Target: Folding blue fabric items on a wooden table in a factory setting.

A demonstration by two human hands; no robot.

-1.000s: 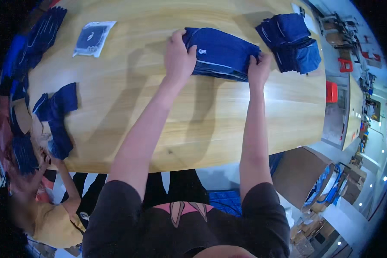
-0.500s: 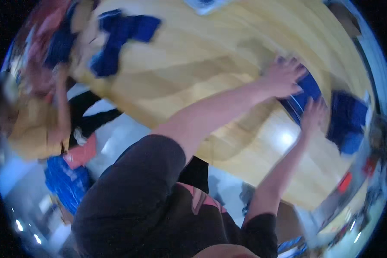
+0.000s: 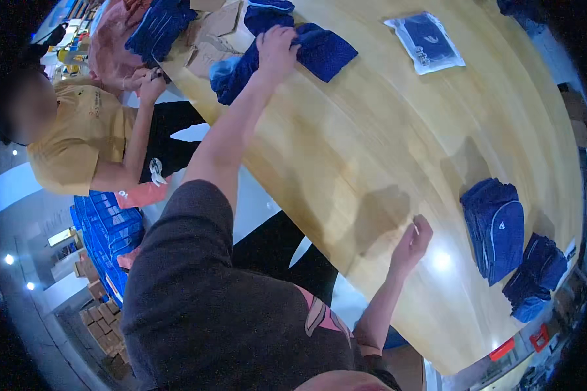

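Observation:
My left hand (image 3: 276,50) reaches far across the wooden table (image 3: 385,137) and grips a loose dark blue garment (image 3: 319,51) lying near the table's left end. My right hand (image 3: 413,242) hovers just above the bare wood near the table's near edge, fingers loosely curled, holding nothing. To its right lies a folded stack of dark blue garments (image 3: 496,228), and a second blue stack (image 3: 535,277) sits beside that one.
A garment in a clear plastic bag (image 3: 427,40) lies at the far side. Another person in a yellow shirt (image 3: 78,140) sits at the left with a hand on the table end, among more blue garments (image 3: 160,26). Blue packs (image 3: 107,238) stand on the floor.
My view swung left. Both hands let go of the folded blue stack; my left hand reached over to the loose garment pile and took hold of one, and my right hand drew back toward the table's edge.

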